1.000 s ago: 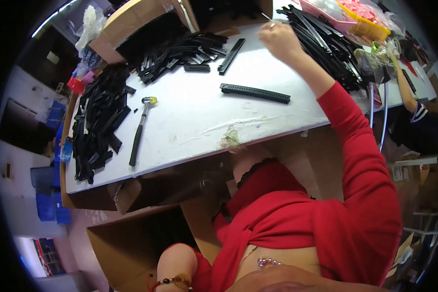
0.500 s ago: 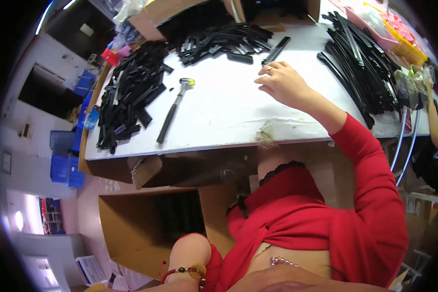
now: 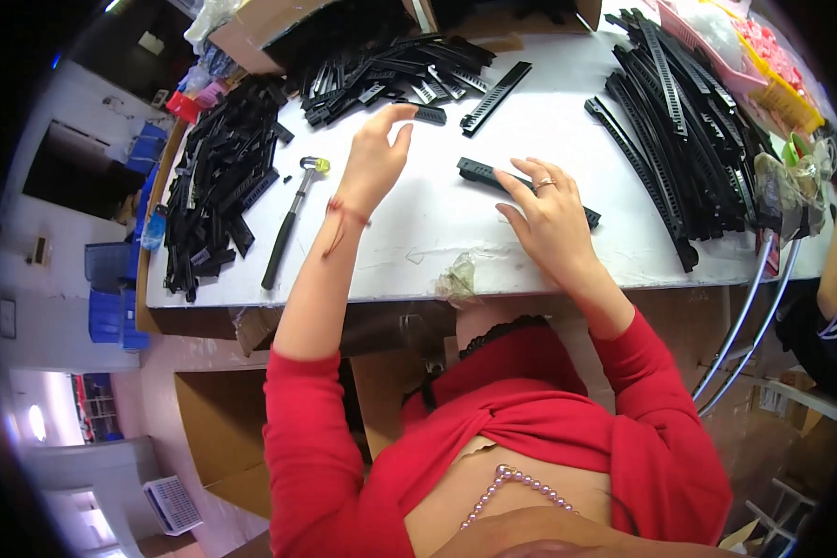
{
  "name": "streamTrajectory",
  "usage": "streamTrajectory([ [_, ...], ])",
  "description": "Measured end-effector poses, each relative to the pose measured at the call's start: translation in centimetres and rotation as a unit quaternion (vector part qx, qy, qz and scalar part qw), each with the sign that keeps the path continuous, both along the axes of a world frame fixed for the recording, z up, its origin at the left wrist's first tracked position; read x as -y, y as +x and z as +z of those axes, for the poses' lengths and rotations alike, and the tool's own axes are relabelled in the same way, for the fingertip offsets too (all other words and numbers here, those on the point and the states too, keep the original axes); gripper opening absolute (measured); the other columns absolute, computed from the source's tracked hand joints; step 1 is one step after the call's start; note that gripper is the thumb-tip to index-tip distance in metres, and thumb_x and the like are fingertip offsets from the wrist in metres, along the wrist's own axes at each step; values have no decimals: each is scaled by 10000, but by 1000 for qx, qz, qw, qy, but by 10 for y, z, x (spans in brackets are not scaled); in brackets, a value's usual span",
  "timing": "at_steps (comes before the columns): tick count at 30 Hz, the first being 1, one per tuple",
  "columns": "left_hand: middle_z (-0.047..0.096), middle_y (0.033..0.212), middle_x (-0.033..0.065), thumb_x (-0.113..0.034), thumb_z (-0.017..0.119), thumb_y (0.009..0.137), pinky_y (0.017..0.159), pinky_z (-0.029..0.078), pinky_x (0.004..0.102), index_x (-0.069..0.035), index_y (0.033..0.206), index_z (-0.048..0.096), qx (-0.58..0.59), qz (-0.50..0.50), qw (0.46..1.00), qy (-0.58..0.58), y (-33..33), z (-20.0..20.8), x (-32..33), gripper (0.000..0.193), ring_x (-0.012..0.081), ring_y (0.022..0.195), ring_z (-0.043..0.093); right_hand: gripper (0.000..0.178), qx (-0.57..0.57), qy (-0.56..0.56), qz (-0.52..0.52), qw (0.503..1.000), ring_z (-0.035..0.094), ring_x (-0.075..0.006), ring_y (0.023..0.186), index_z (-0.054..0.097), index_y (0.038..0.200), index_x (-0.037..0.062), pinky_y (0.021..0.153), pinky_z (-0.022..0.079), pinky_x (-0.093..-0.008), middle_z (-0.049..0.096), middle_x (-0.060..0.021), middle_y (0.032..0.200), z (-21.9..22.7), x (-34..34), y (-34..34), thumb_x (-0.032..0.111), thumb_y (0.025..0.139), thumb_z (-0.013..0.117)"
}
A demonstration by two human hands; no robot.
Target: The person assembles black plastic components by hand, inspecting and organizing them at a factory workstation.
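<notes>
Holds the right hand (image 3: 551,209) low over a black slotted strip (image 3: 479,173) lying aslant on the white counter (image 3: 418,214), hiding its middle and leaving both ends in view. Has the grip there loosely curved, with thumb and fingers apart — cannot tell whether touching the strip. Holds the left hand (image 3: 377,153) farther back, with the grip spread wide and nothing in it, the fingertips appearing just beside a short black piece (image 3: 428,112); cannot tell about contact there either. Has a separate slotted bar (image 3: 497,98) lying beyond the strip, near that short piece. Has a hammer (image 3: 293,219) with a yellow-tipped head just left of the left forearm, handle toward the near edge. Has heaped black pieces (image 3: 214,177) at the left, a second heap (image 3: 381,79) at the back before a cardboard box (image 3: 279,23) — and piled long strips (image 3: 688,139) at the right, near a yellow basket (image 3: 795,107).
</notes>
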State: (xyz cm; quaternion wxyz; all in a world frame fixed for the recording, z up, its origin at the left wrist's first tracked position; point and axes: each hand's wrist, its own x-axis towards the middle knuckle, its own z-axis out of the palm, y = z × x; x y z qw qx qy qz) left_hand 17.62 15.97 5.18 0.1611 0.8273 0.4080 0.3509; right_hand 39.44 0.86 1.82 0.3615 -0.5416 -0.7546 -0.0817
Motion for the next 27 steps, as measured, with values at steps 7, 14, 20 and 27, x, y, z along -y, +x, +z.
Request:
streamTrajectory([
  [7,663,1024,103,-72,679,790,929,469,364,-73,1034,664,-288,-47,933,210,15,-24,-91,244,292,1059,576,386,-8,-19,-53,998,544,-301,1152,628,1181,33,1004,409,-430,614,-128,1209,-8,0,14,161,824,702],
  [14,665,994,185,-47,632,899,812,503,352,-8,1113,541,-96,3,995,-18,-37,-4,8,235,325,922,652,400,15,-39,-54,998,581,-281,1077,622,1168,12,934,443,-404,642,-120,1142,-4,-9,7,176,814,708],
  [20,556,806,23,-72,523,994,655,460,239,7,1253,482,176,81,972,-131,-76,-18,145,274,111,717,534,198,70,-86,-79,991,618,-267,955,647,974,15,828,504,-356,647,-126,952,-15,-29,-13,87,792,622],
  [27,518,738,-16,-165,543,1012,571,400,189,-20,1231,539,308,198,910,-198,-121,-47,247,263,42,619,478,206,-34,-50,134,989,622,-314,904,638,991,-21,785,541,-374,588,-161,1017,-14,-17,-78,-7,795,576],
])
